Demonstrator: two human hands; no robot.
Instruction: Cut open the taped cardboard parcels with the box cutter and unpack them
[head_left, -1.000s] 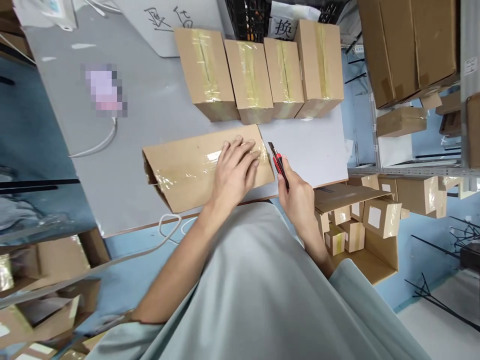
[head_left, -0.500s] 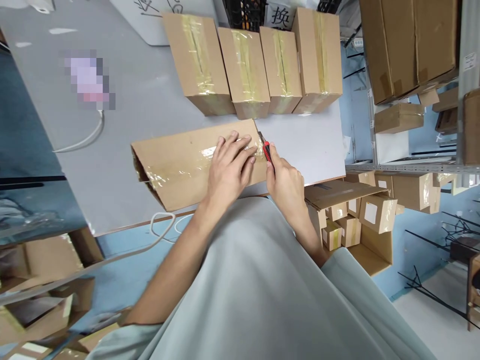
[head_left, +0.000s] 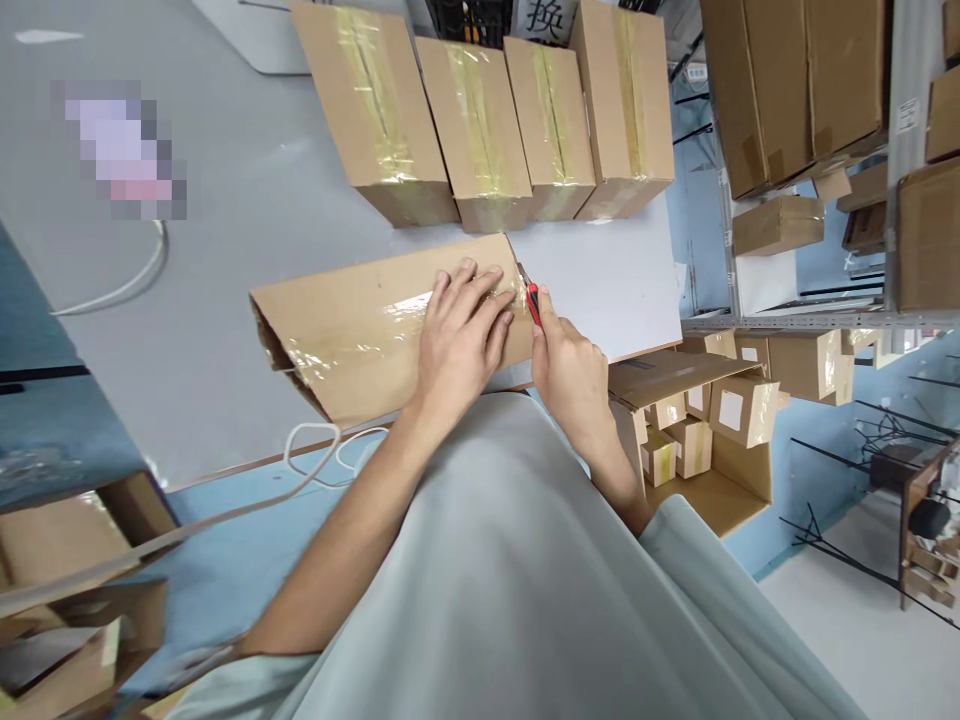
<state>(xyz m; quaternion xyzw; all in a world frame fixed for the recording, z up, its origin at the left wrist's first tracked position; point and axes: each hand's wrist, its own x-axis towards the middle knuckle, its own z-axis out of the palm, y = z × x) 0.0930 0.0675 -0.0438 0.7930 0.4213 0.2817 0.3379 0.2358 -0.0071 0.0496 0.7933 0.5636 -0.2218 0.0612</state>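
A long cardboard box (head_left: 345, 330) lies on the grey table in front of me, with shiny clear tape along it and its left end gaping. Flat on its top near the right end rests my left hand (head_left: 461, 335), fingers spread. My right hand (head_left: 570, 375) is closed round a red and black utility knife (head_left: 533, 300). The knife's blade touches or nearly touches the taped right end of the box; the exact contact is too small to tell.
Several taped cardboard boxes (head_left: 469, 130) stand in a row behind. A blurred-out object (head_left: 120, 150) with a white cable lies at left. Below the table's right edge is an open carton (head_left: 739, 480) holding smaller boxes. Shelving (head_left: 795, 318) with cartons stands farther right.
The view has shifted slightly, so the surroundings sit a little differently in the picture. Both hands, the knife and the box keep nearly the same places relative to each other.
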